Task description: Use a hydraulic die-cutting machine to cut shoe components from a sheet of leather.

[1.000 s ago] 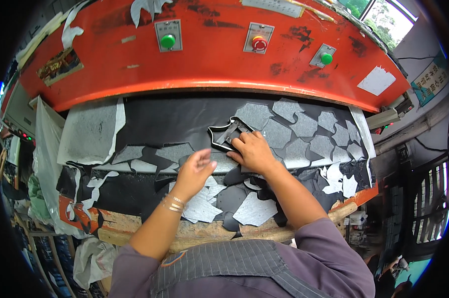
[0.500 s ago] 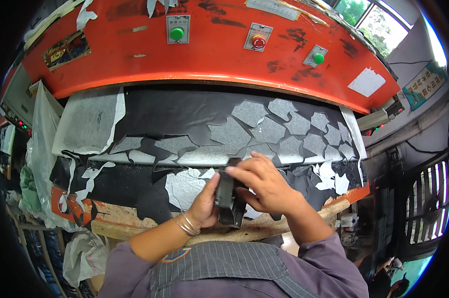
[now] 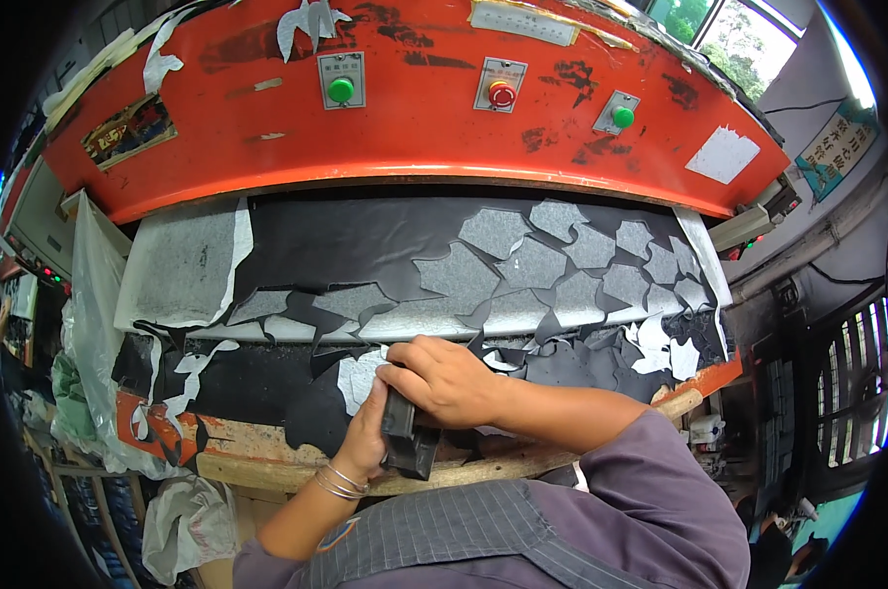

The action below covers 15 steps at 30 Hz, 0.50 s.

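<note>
A dark, block-like thing with straight sides (image 3: 401, 424) is held low over the near edge of the press bed. My left hand (image 3: 363, 439), with bangles at the wrist, grips its left side, thumb pointing up along it. Across its top and far end lies my right hand (image 3: 446, 381), fingers bent over it and partly hidden. I cannot make out what kind of thing it is. Beyond my hands lies a black sheet (image 3: 336, 240) with several shaped cut-outs showing a grey surface (image 3: 529, 267). A whitish scrap (image 3: 359, 378) lies just behind the block.
An orange machine beam (image 3: 405, 128) spans the far side, with green buttons (image 3: 341, 90) and a red button (image 3: 502, 94). Black offcuts (image 3: 581, 363) and white scraps (image 3: 650, 344) lie at right. A wooden bar (image 3: 267, 473) runs along the front edge. Clear plastic (image 3: 96, 294) hangs left.
My hands have moved left and slightly nearer with the dark block, which is tilted differently. My right hand has closed further over its top. The view has shifted a little.
</note>
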Motion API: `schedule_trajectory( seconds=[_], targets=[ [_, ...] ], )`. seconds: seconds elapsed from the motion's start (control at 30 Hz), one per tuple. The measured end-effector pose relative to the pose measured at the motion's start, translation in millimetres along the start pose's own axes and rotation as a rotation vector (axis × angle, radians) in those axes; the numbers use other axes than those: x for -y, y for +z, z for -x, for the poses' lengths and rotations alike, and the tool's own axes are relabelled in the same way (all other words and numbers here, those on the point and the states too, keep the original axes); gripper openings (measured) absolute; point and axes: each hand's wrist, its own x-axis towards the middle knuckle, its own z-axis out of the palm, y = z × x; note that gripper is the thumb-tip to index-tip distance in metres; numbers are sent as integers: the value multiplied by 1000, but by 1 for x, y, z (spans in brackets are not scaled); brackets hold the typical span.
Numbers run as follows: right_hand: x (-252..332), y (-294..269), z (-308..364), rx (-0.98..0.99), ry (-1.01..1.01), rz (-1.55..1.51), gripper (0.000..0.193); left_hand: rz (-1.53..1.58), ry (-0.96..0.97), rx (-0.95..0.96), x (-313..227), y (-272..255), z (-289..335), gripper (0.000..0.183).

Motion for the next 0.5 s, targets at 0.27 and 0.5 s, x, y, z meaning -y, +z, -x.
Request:
schedule_trajectory(
  seconds=[0.27, 0.5],
  targets=[
    [-76, -9, -38, 432, 734, 27, 75, -1397, 42, -427, -39, -50, 0, 30],
    [-187, -3, -76, 352, 1118, 228, 80, -1546, 637, -355, -82, -30, -39, 36]
  ],
)
